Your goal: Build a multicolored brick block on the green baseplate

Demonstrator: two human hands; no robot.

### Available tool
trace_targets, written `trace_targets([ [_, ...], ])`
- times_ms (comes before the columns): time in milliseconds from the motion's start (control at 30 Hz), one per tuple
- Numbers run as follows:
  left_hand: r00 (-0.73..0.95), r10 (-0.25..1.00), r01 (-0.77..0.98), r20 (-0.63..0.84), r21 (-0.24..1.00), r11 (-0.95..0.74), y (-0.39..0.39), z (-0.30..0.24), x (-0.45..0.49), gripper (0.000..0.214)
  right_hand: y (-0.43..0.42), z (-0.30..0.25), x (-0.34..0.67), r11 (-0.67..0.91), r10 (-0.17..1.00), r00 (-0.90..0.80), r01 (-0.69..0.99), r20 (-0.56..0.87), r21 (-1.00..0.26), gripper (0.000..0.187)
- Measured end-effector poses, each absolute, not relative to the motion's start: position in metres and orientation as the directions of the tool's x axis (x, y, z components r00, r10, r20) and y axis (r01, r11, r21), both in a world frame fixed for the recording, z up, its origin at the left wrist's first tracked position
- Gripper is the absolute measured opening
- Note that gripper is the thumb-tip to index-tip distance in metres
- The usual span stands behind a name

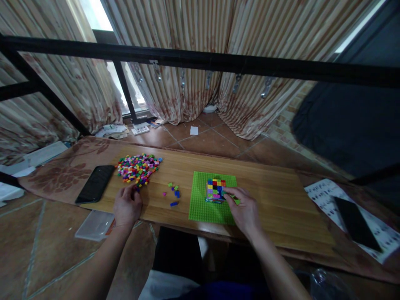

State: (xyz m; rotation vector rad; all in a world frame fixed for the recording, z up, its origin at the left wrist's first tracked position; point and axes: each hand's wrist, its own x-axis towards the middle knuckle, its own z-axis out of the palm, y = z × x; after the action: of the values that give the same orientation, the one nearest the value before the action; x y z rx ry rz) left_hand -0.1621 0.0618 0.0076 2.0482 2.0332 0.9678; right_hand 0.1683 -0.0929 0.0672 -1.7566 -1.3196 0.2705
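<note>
A block of multicoloured toy bricks [214, 190] stands on a green baseplate [198, 200] on the wooden board. My right hand [246, 208] reaches in from the right, thumb and forefinger pinched at the right side of the block. Between these fingertips shows a small dark green toy brick, touching or very close to the block. My left hand [127, 205] rests at the near edge of a heap of loose toy bricks [137, 167]. Its fingers are curled down by a dark brick, and what they hold, if anything, is hidden.
Several loose blue, lime and pink bricks [177, 194] lie between heap and baseplate. A black phone [95, 183] lies at the left, another dark phone [356, 223] on a printed sheet [325, 192] at the right. A clear plastic lid [93, 226] is below the board. A black rail [200, 56] crosses beyond.
</note>
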Motion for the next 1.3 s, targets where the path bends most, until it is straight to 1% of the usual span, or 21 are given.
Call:
trace_targets([
  [67,-0.094,0.930,0.866,0.354,0.490,-0.099,0.061,0.010,-0.161,0.036,-0.089,0.065,0.168,-0.014,0.861,0.371,0.702,0.349,-0.712,0.018],
  [167,-0.093,0.930,0.866,0.354,0.489,-0.100,0.060,0.011,-0.161,0.036,-0.085,0.062,0.169,0.035,0.862,0.327,0.724,0.387,-0.689,0.017],
  [300,-0.086,0.932,0.869,0.353,0.483,-0.103,0.061,0.009,-0.162,0.036,-0.082,0.060,0.172,0.105,0.859,0.285,0.716,0.426,-0.690,0.017],
  [500,-0.091,0.930,0.879,0.357,0.468,-0.094,0.063,0.005,-0.164,0.035,-0.083,0.052,0.175,0.149,0.838,0.287,0.698,0.465,-0.700,0.016],
  [633,-0.087,0.924,0.882,0.372,0.461,-0.102,0.064,0.002,-0.165,0.034,-0.085,0.047,0.177,0.175,0.817,0.264,0.733,0.512,-0.658,0.015],
  [767,-0.076,0.923,0.885,0.376,0.452,-0.111,0.064,0.002,-0.166,0.034,-0.085,0.043,0.177,0.219,0.808,0.203,0.768,0.553,-0.602,0.018],
  [867,-0.084,0.921,0.886,0.381,0.450,-0.106,0.063,0.002,-0.165,0.034,-0.084,0.040,0.177,0.234,0.795,0.197,0.773,0.573,-0.590,0.019],
  [1033,-0.079,0.921,0.881,0.382,0.459,-0.114,0.063,0.001,-0.165,0.034,-0.085,0.037,0.174,0.208,0.777,0.272,0.740,0.568,-0.639,0.018],
  [1233,-0.071,0.919,0.885,0.388,0.449,-0.122,0.064,0.000,-0.167,0.034,-0.081,0.041,0.171,0.155,0.787,0.398,0.613,0.472,-0.775,0.011],
  [1300,-0.065,0.918,0.884,0.391,0.449,-0.129,0.064,0.001,-0.166,0.034,-0.079,0.043,0.171,0.127,0.789,0.427,0.590,0.441,-0.797,0.010],
])
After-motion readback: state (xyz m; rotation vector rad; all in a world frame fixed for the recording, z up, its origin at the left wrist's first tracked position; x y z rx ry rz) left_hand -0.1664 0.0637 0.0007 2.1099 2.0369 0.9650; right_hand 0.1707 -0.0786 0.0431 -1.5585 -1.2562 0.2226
